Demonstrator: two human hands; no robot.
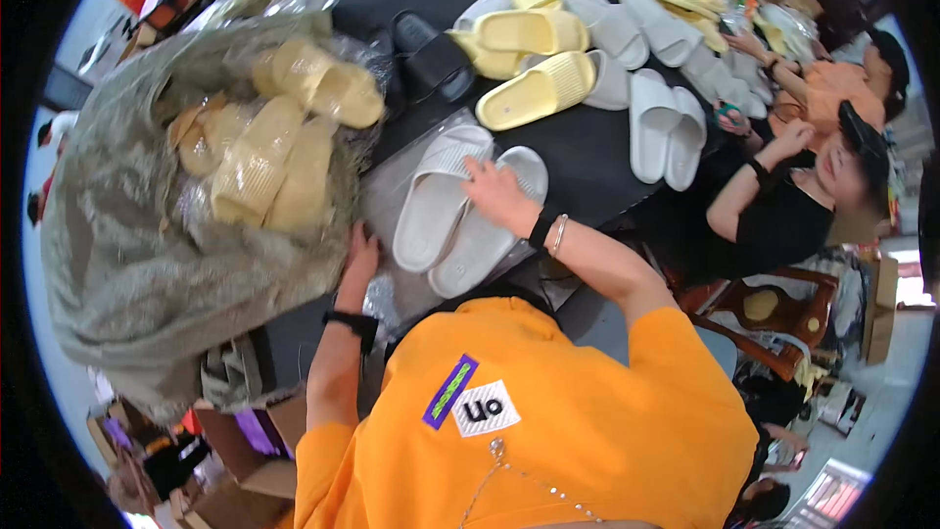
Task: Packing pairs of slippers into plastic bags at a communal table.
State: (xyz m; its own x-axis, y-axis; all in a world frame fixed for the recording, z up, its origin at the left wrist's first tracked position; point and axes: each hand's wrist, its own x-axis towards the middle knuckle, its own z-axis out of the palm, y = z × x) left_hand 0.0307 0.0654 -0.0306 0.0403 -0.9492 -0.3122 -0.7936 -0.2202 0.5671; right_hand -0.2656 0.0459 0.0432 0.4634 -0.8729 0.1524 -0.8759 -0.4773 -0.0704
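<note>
- Grey slippers [455,206], a pair, are lying side by side on a clear plastic bag [387,186] on the black tabletop [578,152].
- Left hand [360,253] is resting open at the edge of a big clear sack [147,264] of yellow slippers [284,137].
- Right hand [501,194] is pressing flat on the pair, fingers spread, grip released.
- Step judged: aligning the pair; the next move is calling for sliding it into the bag.
- White slippers [666,127] are lying to the right.

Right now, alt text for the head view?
The right hand presses on a pair of white slide sandals lying on a clear plastic bag on a black table; the left hand touches a sack of bagged yellow sandals.
</note>
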